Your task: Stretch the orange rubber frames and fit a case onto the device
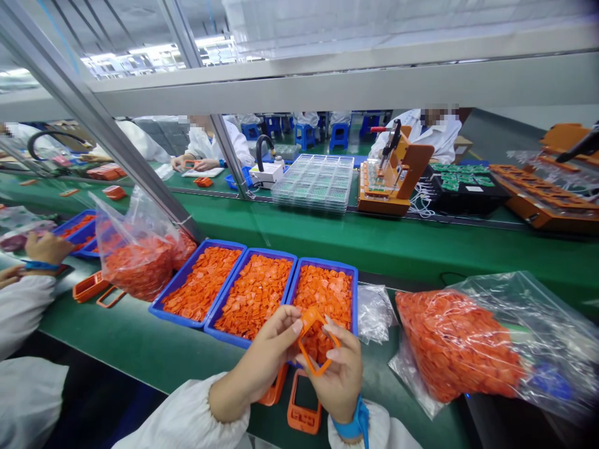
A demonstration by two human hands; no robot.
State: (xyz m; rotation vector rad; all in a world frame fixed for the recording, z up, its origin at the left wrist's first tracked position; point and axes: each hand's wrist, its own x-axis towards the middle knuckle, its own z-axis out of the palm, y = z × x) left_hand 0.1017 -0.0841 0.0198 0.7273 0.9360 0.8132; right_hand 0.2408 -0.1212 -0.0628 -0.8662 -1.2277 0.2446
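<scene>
One orange frame (310, 318), tilted up on a corner, and both hands are on it, above the near edge of the counter (121, 343)! Left hand (264, 355) has its fingers closed on the frame's upper left; right hand (345, 373) comes in from the other side, fingers pinching the right edge, a blue band (350, 425) round that wrist. Just below, an orange casing (304, 416) lies near the right hand, and a second casing (274, 390) peeks out from under the left. Straight behind, three blue trays (229, 337) side by side, all loaded with small orange chips (255, 293). Out to the right, a big clear bag (453, 346) bulging with orange, and flat clear plastic (374, 315) beside the right tray. Over left, another bag (138, 268) of orange near the left tray, then one more casing (88, 287) and a co-worker's hand (49, 247) at the far left. Across on the far counter (304, 234): stacked clear boxes (313, 181), an orange fixture (418, 171), and green boards (458, 178) atop something black!
</scene>
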